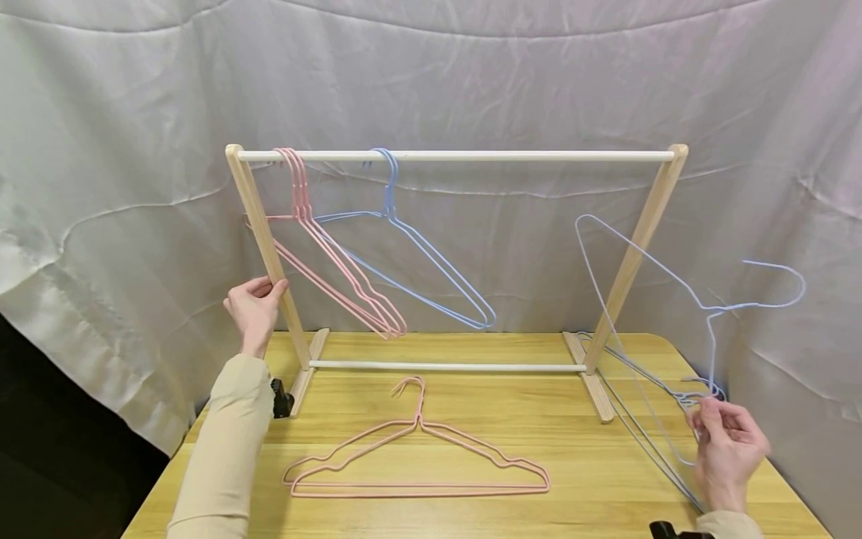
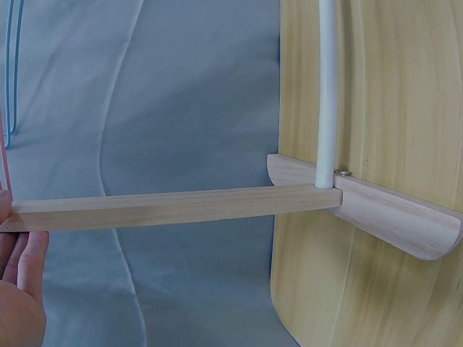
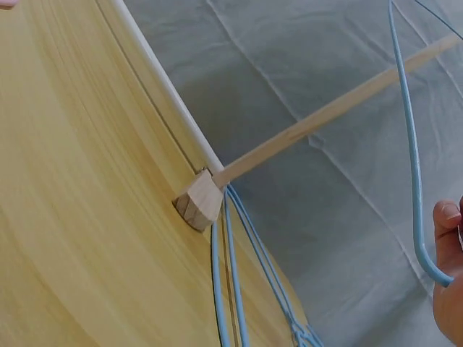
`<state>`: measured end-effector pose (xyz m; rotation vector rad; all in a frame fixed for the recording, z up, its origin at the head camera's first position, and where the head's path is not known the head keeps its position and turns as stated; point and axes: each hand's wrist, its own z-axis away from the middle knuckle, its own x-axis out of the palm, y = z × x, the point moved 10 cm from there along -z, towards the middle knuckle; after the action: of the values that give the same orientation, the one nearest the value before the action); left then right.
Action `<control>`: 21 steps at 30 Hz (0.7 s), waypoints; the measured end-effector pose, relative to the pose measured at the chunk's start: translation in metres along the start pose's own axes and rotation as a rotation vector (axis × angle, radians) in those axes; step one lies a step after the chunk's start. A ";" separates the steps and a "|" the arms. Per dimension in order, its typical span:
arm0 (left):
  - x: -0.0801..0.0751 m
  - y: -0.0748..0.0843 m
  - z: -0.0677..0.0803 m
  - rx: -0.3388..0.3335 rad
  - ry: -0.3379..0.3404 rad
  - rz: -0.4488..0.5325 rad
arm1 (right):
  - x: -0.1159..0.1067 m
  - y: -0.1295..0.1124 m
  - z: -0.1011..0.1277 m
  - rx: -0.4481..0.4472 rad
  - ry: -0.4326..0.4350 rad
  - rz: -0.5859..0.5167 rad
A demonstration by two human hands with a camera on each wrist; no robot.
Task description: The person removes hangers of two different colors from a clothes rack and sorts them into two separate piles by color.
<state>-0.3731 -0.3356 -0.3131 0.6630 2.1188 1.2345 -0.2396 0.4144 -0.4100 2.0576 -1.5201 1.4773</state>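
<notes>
My left hand [image 1: 254,311] pinches the left wooden post [image 1: 258,217] of a small clothes rack, below its middle. In the left wrist view, the thumb and fingers [image 2: 30,267] lie on opposite sides of that post. At the right, a light blue wire hanger [image 1: 741,305] is held up in my right hand [image 1: 730,445], gripped by one lower end. Its hook points right and its other end rises in front of the right post [image 1: 633,262]. The right wrist view shows part of the hanger's bent wire [image 3: 414,144] beside the thumb.
Pink hangers [image 1: 301,211] and two blue hangers [image 1: 390,201] hang on the left half of the white top rail [image 1: 539,156]. Two pink hangers [image 1: 420,419] lie on the wooden table [image 1: 498,427]. More blue hangers [image 1: 682,395] lie under the right hand. A grey curtain stands behind.
</notes>
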 end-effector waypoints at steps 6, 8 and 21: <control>0.000 0.001 0.000 0.001 0.000 0.002 | -0.012 -0.008 -0.001 -0.041 0.055 -0.025; 0.000 0.001 0.000 0.001 0.000 0.006 | -0.016 -0.010 -0.001 -0.045 0.069 -0.037; 0.000 0.003 0.000 0.014 0.001 -0.011 | -0.028 -0.015 0.000 -0.021 0.115 -0.141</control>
<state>-0.3723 -0.3344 -0.3103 0.6563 2.1306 1.2150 -0.2267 0.4387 -0.4262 1.9854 -1.3141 1.4921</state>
